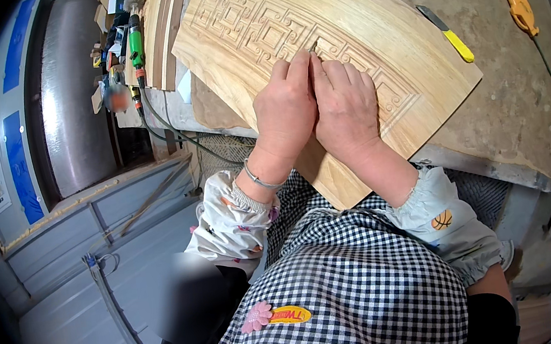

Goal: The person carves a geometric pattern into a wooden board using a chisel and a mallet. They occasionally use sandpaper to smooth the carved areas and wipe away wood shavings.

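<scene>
A pale wooden panel [430, 93] lies slanted across the workbench, with a band of carved square scrollwork [266, 34] along it. Over this carving my left hand [286, 106] and my right hand [347, 106] are pressed together, thumbs side by side. The fingers of both are closed and curled. A small dark tip shows between the fingertips at the carved grooves; most of whatever they hold is hidden, so its kind cannot be made out. To the right on the panel rests a knife with a yellow handle [458, 46].
An orange-handled tool with a thin rod [519, 11] lies on the workbench [481, 125] at right. At the left, a green rotary tool [136, 45] with a cable stands by stacked wood strips [161, 35] and small boxes. A grey machine [76, 93] stands farther left.
</scene>
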Available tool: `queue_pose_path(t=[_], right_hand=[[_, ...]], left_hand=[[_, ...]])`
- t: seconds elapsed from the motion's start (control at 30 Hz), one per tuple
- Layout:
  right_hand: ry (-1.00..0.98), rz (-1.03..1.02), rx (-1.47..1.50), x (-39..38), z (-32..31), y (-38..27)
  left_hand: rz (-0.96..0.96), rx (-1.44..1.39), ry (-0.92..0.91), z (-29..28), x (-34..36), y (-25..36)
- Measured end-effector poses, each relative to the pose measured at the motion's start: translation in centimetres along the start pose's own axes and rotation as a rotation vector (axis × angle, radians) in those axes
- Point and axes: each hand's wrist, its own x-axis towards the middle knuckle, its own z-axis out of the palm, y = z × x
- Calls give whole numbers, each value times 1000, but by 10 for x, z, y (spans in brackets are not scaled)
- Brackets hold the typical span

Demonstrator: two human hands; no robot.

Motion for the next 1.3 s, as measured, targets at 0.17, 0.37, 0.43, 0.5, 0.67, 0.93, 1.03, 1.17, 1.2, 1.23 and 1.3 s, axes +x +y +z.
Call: queue_pose_path(t=[0.17,0.37,0.43,0.5,0.67,0.93,1.03,1.17,1.2,1.23,1.3], right_hand=[[-2,-9,15,-1,0,1],[5,0,40,0,-3,1],[6,10,44,1,-4,1],[6,14,46,1,-5,0],[-23,48,97,0,-8,-1],[-31,31,74,-3,-7,-3],[-1,47,23,-2,-3,-4],[14,38,-12,0,-1,-3],[41,30,-15,1,-1,-2],[48,21,-7,1,0,0],[57,9,12,-1,3,2]], left_hand=[[5,14,2,1,-1,1],[3,53,-23,-4,4,7],[1,68,-74,-9,9,11],[1,93,-126,-14,13,13],[44,125,-218,-21,24,13],[217,278,-630,-38,108,2],[325,310,-718,-37,132,-8],[363,215,-703,-38,128,-17],[377,182,-638,-35,113,-22],[390,149,-573,-34,100,-26],[150,-77,-493,-44,78,-23]])
